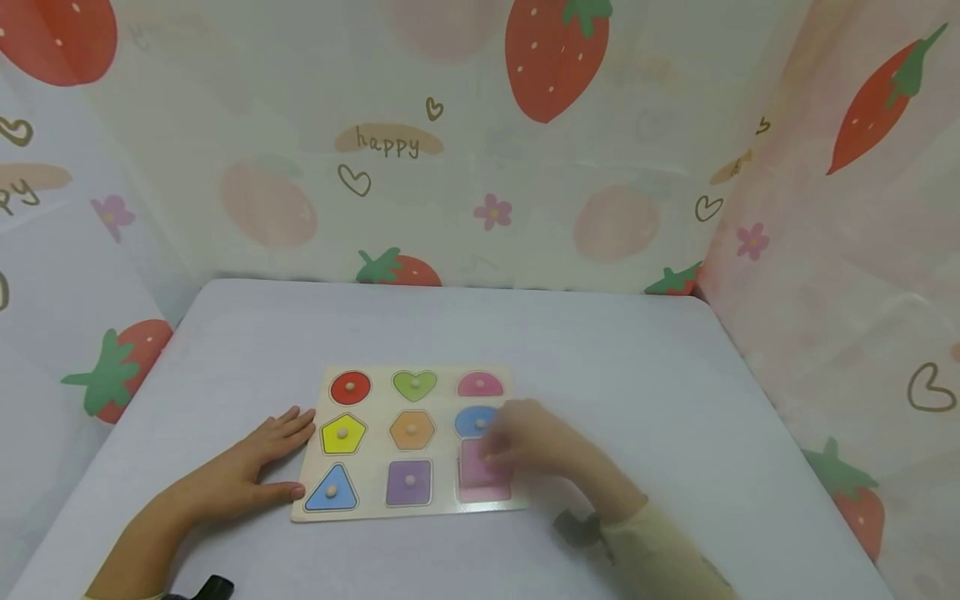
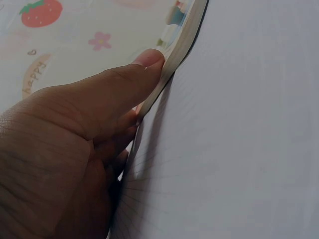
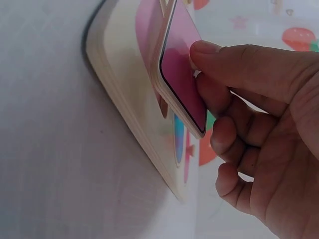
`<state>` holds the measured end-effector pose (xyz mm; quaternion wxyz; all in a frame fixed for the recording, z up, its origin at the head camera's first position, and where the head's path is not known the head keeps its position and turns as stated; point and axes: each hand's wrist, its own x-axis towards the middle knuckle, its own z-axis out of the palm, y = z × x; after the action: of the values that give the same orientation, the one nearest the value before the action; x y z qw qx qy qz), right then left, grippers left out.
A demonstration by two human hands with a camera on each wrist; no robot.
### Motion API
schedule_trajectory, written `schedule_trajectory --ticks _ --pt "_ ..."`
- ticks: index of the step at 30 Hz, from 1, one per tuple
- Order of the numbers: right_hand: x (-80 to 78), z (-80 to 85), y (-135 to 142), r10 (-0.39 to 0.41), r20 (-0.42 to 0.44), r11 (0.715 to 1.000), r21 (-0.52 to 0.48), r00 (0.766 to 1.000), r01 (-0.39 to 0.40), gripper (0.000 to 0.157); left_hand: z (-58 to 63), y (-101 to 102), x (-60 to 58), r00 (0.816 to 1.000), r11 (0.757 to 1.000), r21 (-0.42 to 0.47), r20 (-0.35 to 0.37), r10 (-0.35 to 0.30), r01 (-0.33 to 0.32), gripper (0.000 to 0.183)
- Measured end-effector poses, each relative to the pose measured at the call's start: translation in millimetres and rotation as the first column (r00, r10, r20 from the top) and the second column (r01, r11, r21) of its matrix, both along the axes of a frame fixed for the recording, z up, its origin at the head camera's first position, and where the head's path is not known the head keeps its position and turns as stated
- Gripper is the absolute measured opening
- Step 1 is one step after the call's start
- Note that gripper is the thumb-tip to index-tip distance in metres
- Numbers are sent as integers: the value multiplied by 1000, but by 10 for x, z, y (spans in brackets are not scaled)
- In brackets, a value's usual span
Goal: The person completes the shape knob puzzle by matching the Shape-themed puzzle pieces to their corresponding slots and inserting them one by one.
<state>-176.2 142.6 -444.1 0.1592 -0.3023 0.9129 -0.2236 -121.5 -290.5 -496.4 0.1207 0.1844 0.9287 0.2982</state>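
A wooden shape-puzzle board (image 1: 375,406) lies on the white table. My left hand (image 1: 243,468) rests at its left side with the fingers extended. In the left wrist view, the thumb (image 2: 149,58) touches the board's edge. At the lower right of the board, my right hand (image 1: 536,442) pinches a pink rectangular puzzle piece (image 3: 182,74) between thumb and fingers, around its knob. The piece is tilted and raised over the pink rectangular recess (image 1: 486,495). Close by the right fingers sits the blue oval piece (image 1: 468,417), partly covered by them.
Other knobbed pieces sit in the board: a red circle (image 1: 360,387), a green heart (image 1: 405,382), a yellow pentagon (image 1: 333,442), an orange hexagon (image 1: 402,438), a blue triangle (image 1: 341,500) and a purple square (image 1: 420,496), among others. Strawberry-printed curtains (image 1: 450,200) stand behind and beside the table.
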Motion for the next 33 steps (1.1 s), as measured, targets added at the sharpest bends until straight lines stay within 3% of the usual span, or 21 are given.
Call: schedule_trajectory --ticks 9,18,33 --pt "35 -68 -57 -81 84 997 11 993 80 9 -13 -7 -1 1000 1000 10 -19 -22 22 92" --pt "44 -109 -52 -28 130 999 21 991 26 17 -14 -8 -10 999 1000 12 -32 -28 29 93" --pt "62 -102 -63 -3 155 999 35 988 -2 12 -35 -18 -19 1000 1000 7 -14 -21 21 93"
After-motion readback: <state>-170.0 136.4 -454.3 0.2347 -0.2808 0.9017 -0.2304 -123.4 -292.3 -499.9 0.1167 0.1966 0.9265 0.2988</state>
